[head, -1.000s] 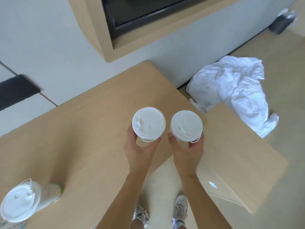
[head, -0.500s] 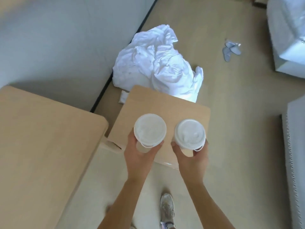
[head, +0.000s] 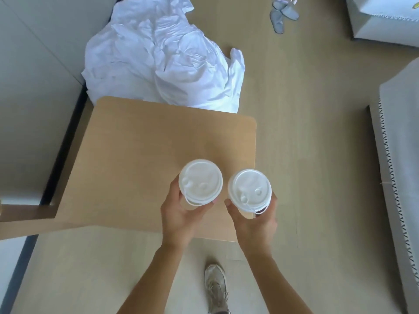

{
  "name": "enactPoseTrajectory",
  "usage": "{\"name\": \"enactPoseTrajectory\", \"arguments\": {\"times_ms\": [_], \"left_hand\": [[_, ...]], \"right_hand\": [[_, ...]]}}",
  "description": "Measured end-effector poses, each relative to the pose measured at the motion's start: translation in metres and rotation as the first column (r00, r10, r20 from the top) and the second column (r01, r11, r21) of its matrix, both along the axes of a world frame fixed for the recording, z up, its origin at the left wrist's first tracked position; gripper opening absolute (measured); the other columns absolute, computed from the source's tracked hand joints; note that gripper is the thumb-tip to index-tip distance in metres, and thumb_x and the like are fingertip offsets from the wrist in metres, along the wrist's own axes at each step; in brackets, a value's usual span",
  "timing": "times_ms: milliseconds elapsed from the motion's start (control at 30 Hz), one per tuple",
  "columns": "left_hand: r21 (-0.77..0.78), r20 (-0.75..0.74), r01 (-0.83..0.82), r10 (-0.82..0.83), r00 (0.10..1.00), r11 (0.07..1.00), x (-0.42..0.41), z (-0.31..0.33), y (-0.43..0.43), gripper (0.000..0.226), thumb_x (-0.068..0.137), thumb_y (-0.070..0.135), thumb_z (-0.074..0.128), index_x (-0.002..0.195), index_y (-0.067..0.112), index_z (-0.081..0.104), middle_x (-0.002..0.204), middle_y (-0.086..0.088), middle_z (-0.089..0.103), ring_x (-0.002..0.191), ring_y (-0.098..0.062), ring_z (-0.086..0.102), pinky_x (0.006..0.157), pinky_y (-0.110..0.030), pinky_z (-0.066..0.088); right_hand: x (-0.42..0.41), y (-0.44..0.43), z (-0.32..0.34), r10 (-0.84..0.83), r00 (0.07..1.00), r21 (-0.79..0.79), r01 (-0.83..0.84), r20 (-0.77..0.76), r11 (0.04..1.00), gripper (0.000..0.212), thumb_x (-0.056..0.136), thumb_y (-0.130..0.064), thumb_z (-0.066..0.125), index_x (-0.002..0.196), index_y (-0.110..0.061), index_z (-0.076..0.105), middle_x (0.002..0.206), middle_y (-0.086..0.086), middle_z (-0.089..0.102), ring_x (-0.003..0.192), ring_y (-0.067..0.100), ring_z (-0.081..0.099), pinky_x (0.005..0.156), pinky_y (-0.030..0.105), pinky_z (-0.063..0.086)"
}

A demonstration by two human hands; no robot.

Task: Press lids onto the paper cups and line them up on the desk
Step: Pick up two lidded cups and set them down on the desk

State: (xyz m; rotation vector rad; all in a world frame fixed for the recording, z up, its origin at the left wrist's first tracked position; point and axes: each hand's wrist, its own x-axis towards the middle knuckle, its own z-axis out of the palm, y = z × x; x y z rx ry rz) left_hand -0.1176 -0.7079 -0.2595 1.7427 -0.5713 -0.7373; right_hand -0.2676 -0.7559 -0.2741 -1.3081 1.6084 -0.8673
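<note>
Two paper cups with white plastic lids pressed on are held upright side by side above the near right part of a small wooden table (head: 136,155). My left hand (head: 181,218) grips the left lidded cup (head: 200,181) from below and the side. My right hand (head: 256,223) grips the right lidded cup (head: 249,190) the same way. The lids hide most of both cup bodies. The cups are close together but apart.
A crumpled white sheet (head: 163,57) lies on the floor beyond the table. Grey slippers (head: 282,12) sit at the far right. A grey upholstered edge (head: 399,177) runs along the right. A shoe (head: 215,288) stands below. A wall (head: 27,87) is on the left.
The view has swung right from the large desk to the small table. Both hands kept their cups and carried them along; the third lidded cup on the desk has left the view.
</note>
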Motion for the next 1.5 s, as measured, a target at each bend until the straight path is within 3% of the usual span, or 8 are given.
{"name": "enactPoseTrajectory", "arguments": {"times_ms": [367,567,700,833,1000,1200,1367,1500], "left_hand": [[0.082,0.012,0.038,-0.039,0.999,0.996,0.000,-0.050,0.005,0.077,0.064,0.011,0.097,0.130,0.018,0.059,0.111,0.013,0.074,0.103,-0.008,0.071,0.089,-0.023,0.057],[0.079,-0.019,0.084,-0.082,0.996,0.993,-0.002,-0.054,0.007,0.089,0.064,0.024,0.098,0.140,0.020,0.051,0.119,0.001,0.073,0.114,-0.024,0.069,0.099,-0.041,0.056],[0.122,0.022,0.103,-0.106,0.994,0.987,-0.001,-0.046,0.015,0.111,0.064,0.038,0.097,0.155,0.027,0.034,0.146,0.012,0.057,0.140,-0.012,0.050,0.116,-0.038,0.042],[0.188,0.049,0.090,-0.101,0.994,0.978,0.002,-0.032,0.027,0.119,0.064,0.050,0.094,0.159,0.036,0.023,0.165,0.017,0.032,0.152,0.003,0.025,0.126,-0.042,0.026],[0.275,0.353,0.132,-0.227,0.908,0.952,0.002,-0.003,0.044,0.115,0.075,0.063,0.080,0.162,0.035,0.010,0.171,0.016,0.009,0.159,-0.006,0.001,0.128,-0.041,0.009],[0.544,0.652,-0.027,-0.403,0.642,0.839,0.017,0.059,0.074,0.106,0.085,0.089,0.026,0.164,0.024,-0.004,0.173,-0.008,-0.013,0.158,-0.031,-0.014,0.124,-0.060,-0.003],[0.641,0.672,-0.170,-0.440,0.596,0.749,0.034,0.114,0.113,0.098,0.090,0.084,0.020,0.165,0.022,0.006,0.173,-0.013,-0.003,0.158,-0.040,0.000,0.122,-0.069,0.004],[0.677,0.669,-0.309,-0.384,0.636,0.668,0.053,0.163,0.170,0.093,0.092,0.084,0.014,0.164,0.026,0.005,0.172,-0.011,-0.009,0.157,-0.038,-0.007,0.121,-0.070,0.002]], "right_hand": [[0.000,-0.002,-0.035,0.060,0.998,0.020,-0.060,-0.017,0.998,0.088,0.061,-0.006,0.100,0.125,-0.028,0.044,0.106,-0.053,0.056,0.096,-0.024,0.059,0.075,-0.002,0.042],[-0.002,0.003,-0.037,0.067,0.997,0.056,-0.065,-0.030,0.996,0.106,0.054,-0.028,0.106,0.140,-0.030,0.045,0.128,-0.025,0.060,0.106,-0.023,0.056,0.081,-0.002,0.042],[-0.005,0.007,-0.030,0.113,0.989,0.073,-0.106,-0.093,0.992,0.132,0.052,-0.037,0.104,0.159,-0.023,0.028,0.142,-0.031,0.049,0.120,-0.030,0.043,0.098,0.010,0.041],[-0.015,0.018,-0.020,0.118,0.984,0.054,-0.112,-0.135,0.992,0.143,0.052,-0.057,0.094,0.165,-0.029,0.012,0.162,-0.033,0.021,0.152,-0.004,0.028,0.120,0.032,0.031],[-0.029,0.025,0.009,0.180,0.959,-0.052,-0.196,-0.218,0.979,0.137,0.065,-0.075,0.079,0.167,-0.029,-0.002,0.177,-0.001,0.000,0.161,0.003,-0.003,0.129,0.030,0.007],[-0.022,0.021,0.063,0.348,0.722,-0.028,-0.453,-0.597,0.891,0.094,0.090,-0.086,0.021,0.162,-0.042,-0.020,0.170,0.014,-0.030,0.159,0.031,-0.028,0.126,0.060,-0.010],[0.017,0.024,0.115,0.489,0.506,0.055,-0.653,-0.710,0.756,0.099,0.088,-0.091,0.014,0.165,-0.030,0.010,0.173,0.025,-0.009,0.160,0.046,-0.005,0.123,0.070,0.004],[0.069,0.054,0.166,0.574,0.330,0.096,-0.804,-0.749,0.587,0.102,0.085,-0.094,0.009,0.167,-0.034,0.004,0.173,0.023,-0.013,0.160,0.044,-0.009,0.125,0.068,0.000]]}}
